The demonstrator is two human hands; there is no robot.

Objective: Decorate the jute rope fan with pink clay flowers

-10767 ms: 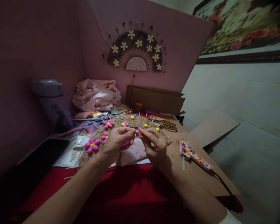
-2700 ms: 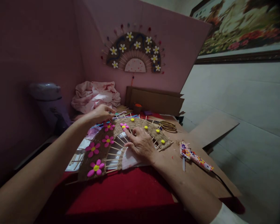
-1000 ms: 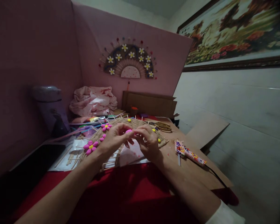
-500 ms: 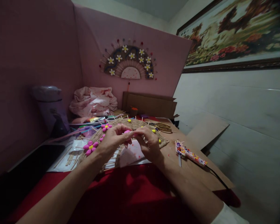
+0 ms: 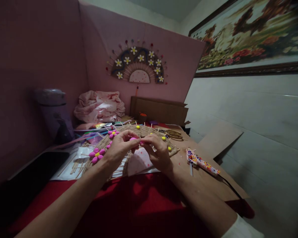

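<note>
Above the middle of a fan-shaped craft piece wound with twine (image 5: pixel 106 142), my two hands meet at the fingertips. My left hand (image 5: pixel 120 147) pinches a piece of soft pink clay (image 5: pixel 133 139), which shows between thumb and forefinger. The fingertips of my right hand (image 5: pixel 157 150) are closed on the right end of the same pink stuff; its exact shape is mostly hidden. Pink flowers with yellow centres (image 5: pixel 96 154) lie on the fan's left side, and yellow dots (image 5: pixel 163 138) sit along its right. A white half-round with pink spots (image 5: pixel 139 162) forms its base.
A glue gun in flowered wrapping (image 5: pixel 201 163) lies at the right, its cord running off the board. Scissors (image 5: pixel 172 134) rest behind the fan. At the left stand a purple tumbler (image 5: pixel 55 115) and a black phone-like slab (image 5: pixel 44 168). Bundled pink cloth (image 5: pixel 99 107) sits behind.
My fingertips have shifted slightly on the pink clay, and a bit more of it shows at the right fingertips. The whole view has tilted a little.
</note>
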